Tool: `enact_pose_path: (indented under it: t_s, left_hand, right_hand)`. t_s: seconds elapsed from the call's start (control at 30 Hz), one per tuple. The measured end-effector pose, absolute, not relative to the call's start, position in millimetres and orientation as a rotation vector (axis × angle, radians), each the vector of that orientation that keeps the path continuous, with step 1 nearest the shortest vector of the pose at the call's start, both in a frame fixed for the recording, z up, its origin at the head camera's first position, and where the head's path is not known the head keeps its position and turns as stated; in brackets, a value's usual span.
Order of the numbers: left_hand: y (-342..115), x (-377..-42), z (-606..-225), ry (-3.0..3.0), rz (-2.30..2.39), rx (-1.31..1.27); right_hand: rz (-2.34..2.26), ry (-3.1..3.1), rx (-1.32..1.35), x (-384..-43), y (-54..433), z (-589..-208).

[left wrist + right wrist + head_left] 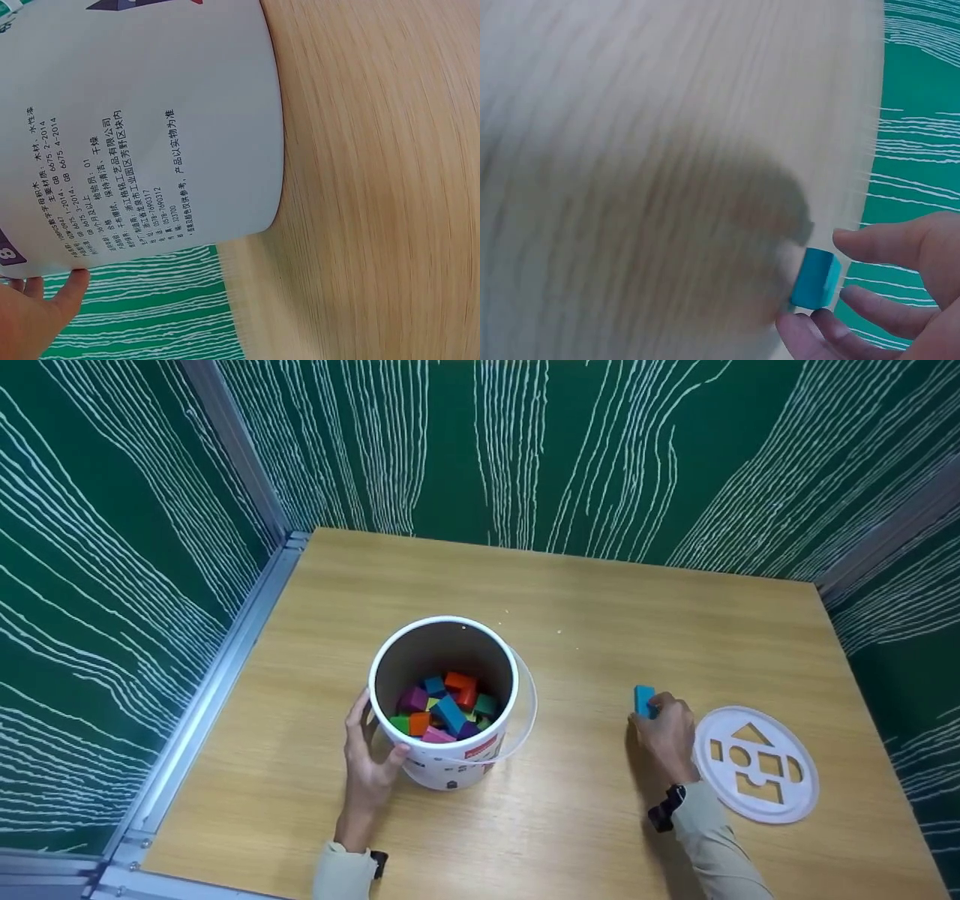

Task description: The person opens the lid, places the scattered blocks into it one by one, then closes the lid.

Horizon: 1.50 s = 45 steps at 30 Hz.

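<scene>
A white bucket (450, 772) with printed sides stands on the table, loaded with several coloured wooden blocks (450, 712). My left hand (371, 769) grips its near left side, thumb by the rim and fingers along the wall. In the left wrist view, fingertips (71, 292) meet the printed wall (150, 150). To the right, my right hand (666, 735) holds a blue block (643, 699) low over the table, thumb and fingers curled round it. The right wrist view shows the blue block (815, 279) between the thumb (877, 244) and the other fingers.
A round white lid (724, 795) with cut-out shapes lies to the right of my right forearm. The bucket's clear handle (534, 705) hangs down its right side. Green walls (450, 450) with white lines enclose the wooden table (570, 840), and a metal rail (202, 690) borders its left edge.
</scene>
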<state>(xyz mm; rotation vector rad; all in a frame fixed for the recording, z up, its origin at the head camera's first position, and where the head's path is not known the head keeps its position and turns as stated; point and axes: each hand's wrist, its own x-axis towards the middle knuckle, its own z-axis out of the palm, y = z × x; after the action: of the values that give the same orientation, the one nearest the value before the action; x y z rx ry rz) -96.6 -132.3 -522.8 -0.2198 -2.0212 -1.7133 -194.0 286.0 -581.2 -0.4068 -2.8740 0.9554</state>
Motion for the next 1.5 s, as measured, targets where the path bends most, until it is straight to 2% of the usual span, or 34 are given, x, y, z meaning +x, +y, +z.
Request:
enact_pose_path:
  t_s: [0.23,0.9,1.2,1.5]
  left_hand:
    - [-127.6,-90.3,-503.9,-2.018,-1.695,-0.245]
    - [-127.8,-90.3,-503.9,-2.045,-1.703,-0.209]
    - [-128.7,-91.7,-510.1,-2.019,-1.723,-0.219]
    - [-126.7,-89.5,-504.0,-2.020,-1.702,-0.227]
  right_hand:
    - [0.931,-2.835,-0.389,-194.9,287.6,-586.2]
    - [1.057,-3.042,-0.578,-186.1,287.0,-567.5]
    - [1.052,-2.909,-0.479,-179.7,287.5,-565.5]
    - [1.100,-2.920,-0.490,-176.4,286.0,-561.7]
